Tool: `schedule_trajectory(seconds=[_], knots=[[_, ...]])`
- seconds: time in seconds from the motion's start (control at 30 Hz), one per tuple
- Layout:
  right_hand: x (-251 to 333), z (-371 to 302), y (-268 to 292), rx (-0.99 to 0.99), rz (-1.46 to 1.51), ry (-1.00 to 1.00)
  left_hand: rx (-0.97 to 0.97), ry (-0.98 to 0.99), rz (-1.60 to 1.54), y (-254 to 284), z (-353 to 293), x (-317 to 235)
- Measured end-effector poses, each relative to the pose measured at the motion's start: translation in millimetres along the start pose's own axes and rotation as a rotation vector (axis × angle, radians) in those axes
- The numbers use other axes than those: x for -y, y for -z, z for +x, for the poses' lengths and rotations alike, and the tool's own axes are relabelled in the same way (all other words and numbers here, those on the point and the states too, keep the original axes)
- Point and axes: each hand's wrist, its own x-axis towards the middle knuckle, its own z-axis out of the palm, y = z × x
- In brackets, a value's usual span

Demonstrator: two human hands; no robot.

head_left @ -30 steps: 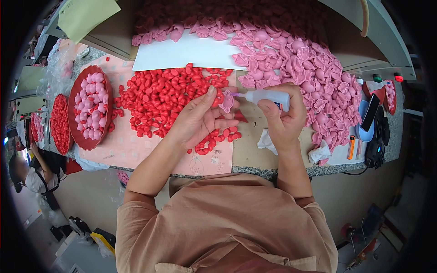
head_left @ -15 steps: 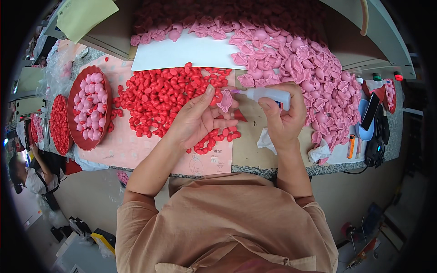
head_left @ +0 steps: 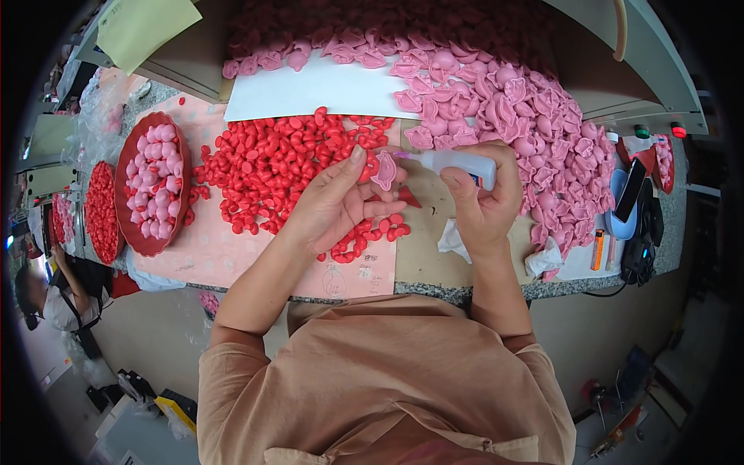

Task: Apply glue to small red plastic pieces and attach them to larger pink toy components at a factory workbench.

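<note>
Speckled stone shows along the edge of the worktop, with a big heap of red bits left of the fingers of the left hand and lots of pink shells right of the fingers of the right hand. Left fingers pinch one pink shell with a red bit. Right fingers wrap round a whitish bottle, its thin tip pointing left, close by that shell.

We could pass a hand over the pink sheet, left of centre below the red pieces, or across the brown paper at mid-frame, skirting the tissue. Pink shells block the upper right, the red dish bars the left, and shelf sides hem the top.
</note>
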Motion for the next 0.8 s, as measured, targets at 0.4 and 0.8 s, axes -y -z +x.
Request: schedule_trajectory(seconds=[0.4,0.8], knots=[[0.6,1.5,-1.4,-0.013,-0.007,0.041,0.048,-0.042,0.025,1.2,-0.1,-2.1],[-1.5,1.3,0.0,-0.041,-0.039,0.076,0.084,-0.116,0.026,-1.4,-1.2,-4.3]])
